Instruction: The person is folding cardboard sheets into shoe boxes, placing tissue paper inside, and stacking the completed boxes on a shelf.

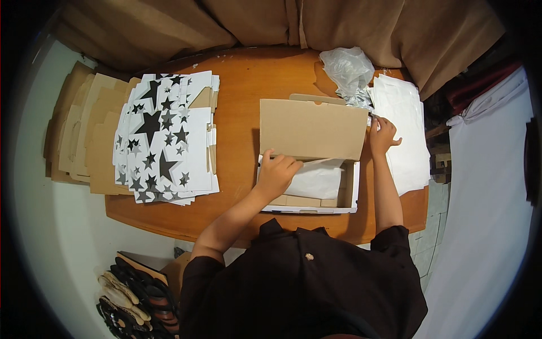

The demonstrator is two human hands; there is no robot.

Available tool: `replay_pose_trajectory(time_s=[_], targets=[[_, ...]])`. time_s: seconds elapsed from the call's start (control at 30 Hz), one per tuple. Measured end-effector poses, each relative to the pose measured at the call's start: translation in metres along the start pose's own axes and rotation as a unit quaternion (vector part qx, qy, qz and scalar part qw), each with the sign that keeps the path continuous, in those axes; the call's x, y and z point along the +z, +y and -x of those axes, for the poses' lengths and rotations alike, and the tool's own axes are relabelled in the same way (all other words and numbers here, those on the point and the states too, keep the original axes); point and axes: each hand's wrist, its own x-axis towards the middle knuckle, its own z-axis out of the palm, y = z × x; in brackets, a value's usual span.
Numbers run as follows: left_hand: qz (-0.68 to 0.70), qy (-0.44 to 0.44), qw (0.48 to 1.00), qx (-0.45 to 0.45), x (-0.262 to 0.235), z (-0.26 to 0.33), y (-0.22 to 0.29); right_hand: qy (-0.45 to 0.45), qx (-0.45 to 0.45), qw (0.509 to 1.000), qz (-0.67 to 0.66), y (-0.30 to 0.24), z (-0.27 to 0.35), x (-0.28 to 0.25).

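Observation:
In front of me stands an opened cardboard box (354,186), white outside and brown inside. A sheet of white paper (316,179) lies in it. Its brown lid (313,127) is tilted up at the far side. My left hand (278,174) is closed on the lid's near left corner, its fingers bent over the edge. Just past the lid's right edge, my right hand (384,137) has its thumb and forefinger drawn together by a small dark item, too small to name. Silvery crumpled wrapping and a clear plastic bag (348,70) lie beyond that hand.
A stack of white flat box blanks with black and grey stars (164,141) covers the table's left, beside brown cardboard blanks (107,135). White paper sheets (401,135) are piled at right. Shoes (135,294) sit low at left; a brown curtain (254,22) hangs behind.

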Motion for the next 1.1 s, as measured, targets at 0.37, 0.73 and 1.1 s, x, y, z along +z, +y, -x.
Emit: replay_pose_trajectory(time_s=[0.37, 0.73, 1.1], targets=[[-0.009, -0.024, 1.0, 0.0, -0.005, -0.002, -0.001, -0.057, -0.221, 0.901, -0.368, -0.064, 0.062, -0.125], [-0.011, -0.021, 0.999, -0.027, -0.008, -0.022, -0.008, -0.314, -0.507, 0.8, -0.061, -0.087, 0.172, -0.056], [0.026, -0.038, 0.998, 0.043, -0.003, 0.008, -0.005, -0.436, -0.379, 0.812, -0.079, -0.104, 0.165, -0.133]])
